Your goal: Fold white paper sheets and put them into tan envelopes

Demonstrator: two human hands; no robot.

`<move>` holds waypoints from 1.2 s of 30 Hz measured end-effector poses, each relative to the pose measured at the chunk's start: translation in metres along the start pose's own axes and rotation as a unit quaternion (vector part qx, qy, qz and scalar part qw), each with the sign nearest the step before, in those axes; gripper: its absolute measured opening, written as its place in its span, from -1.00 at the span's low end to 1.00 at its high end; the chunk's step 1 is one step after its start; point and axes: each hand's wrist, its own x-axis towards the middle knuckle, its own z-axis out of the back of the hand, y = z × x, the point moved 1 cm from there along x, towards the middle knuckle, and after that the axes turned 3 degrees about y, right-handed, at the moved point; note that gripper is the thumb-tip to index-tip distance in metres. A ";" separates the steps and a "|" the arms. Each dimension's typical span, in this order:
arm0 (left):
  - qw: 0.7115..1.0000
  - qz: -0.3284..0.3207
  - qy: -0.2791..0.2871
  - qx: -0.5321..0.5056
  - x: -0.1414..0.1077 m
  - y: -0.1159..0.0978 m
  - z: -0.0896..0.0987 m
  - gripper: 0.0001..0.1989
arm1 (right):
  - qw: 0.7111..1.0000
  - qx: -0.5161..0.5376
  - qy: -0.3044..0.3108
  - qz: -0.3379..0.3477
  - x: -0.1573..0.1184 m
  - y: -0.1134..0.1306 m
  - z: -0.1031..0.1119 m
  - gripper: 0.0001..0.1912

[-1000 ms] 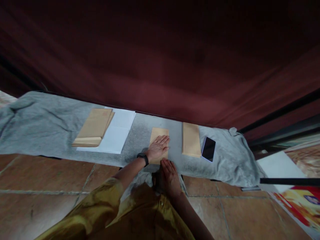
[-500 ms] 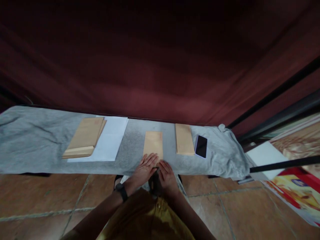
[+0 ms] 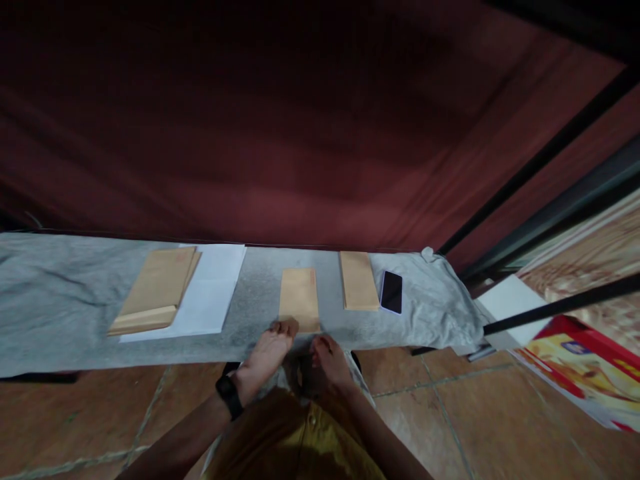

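Observation:
A brown paper envelope point(image 3: 299, 297) lies flat on the grey cloth in front of me, with small red print near its far right corner. My left hand point(image 3: 274, 343), a dark watch on its wrist, has its fingers bent and closed at the envelope's near left corner. My right hand point(image 3: 331, 361) is just off the envelope's near right corner, at the cloth's front edge. Its fingers are curled in, and no object shows in them. To the right lie a stack of brown envelopes point(image 3: 359, 280) and a phone point(image 3: 391, 291) with a dark screen.
Larger brown envelopes point(image 3: 157, 283) are piled at the left, partly over white paper sheets point(image 3: 213, 293). Grey cloth point(image 3: 65, 293) covers the narrow table. A dark red curtain point(image 3: 280, 167) hangs behind. Black bars point(image 3: 570, 308) and a red and yellow box point(image 3: 590, 363) stand at the right.
Both hands have come off the envelope's middle toward its near edge. The left fingers have bent at the corner; the right fingers have curled. The whole view has shifted slightly.

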 end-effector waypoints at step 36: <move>0.952 0.300 -0.046 -0.039 -0.069 0.138 -0.018 -0.55 | 0.982 0.157 -0.053 -0.093 0.079 0.032 0.141 -0.71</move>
